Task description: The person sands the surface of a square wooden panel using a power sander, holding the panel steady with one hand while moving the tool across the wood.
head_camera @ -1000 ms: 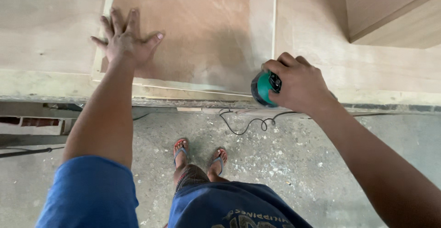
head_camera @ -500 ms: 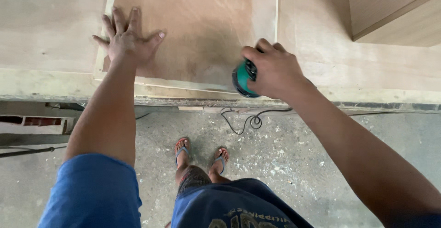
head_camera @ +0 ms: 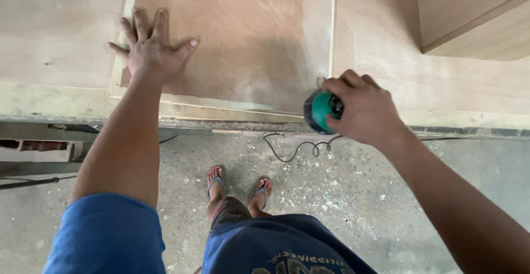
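head view: bench (head_camera: pixel 49 58) of pale, dusty plywood carrying a reddish-brown plywood panel (head_camera: pixel 248 36), flat and rectangular, smooth-grained. left hand (head_camera: pixel 150 50) lies flat on the panel's near left corner, fingers apart, likely steadying it. right hand (head_camera: pixel 361 108), fingers clamped on a small green power tool (head_camera: pixel 319 110), rounded plastic, at the panel's near right edge, black cord (head_camera: pixel 295 148) dangling; edge work appears in hand, calling for an even pass along it.

Left hand (head_camera: pixel 150 52) flat on plywood panel (head_camera: pixel 243 36), near its left edge. Right hand (head_camera: pixel 361 108) around power tool (head_camera: pixel 320 110) at panel's near right corner, on table (head_camera: pixel 49 100) edge. Cord (head_camera: pixel 295 148) hangs below tool. Feet (head_camera: pixel 238 188) on floor (head_camera: pixel 359 196) under table edge.
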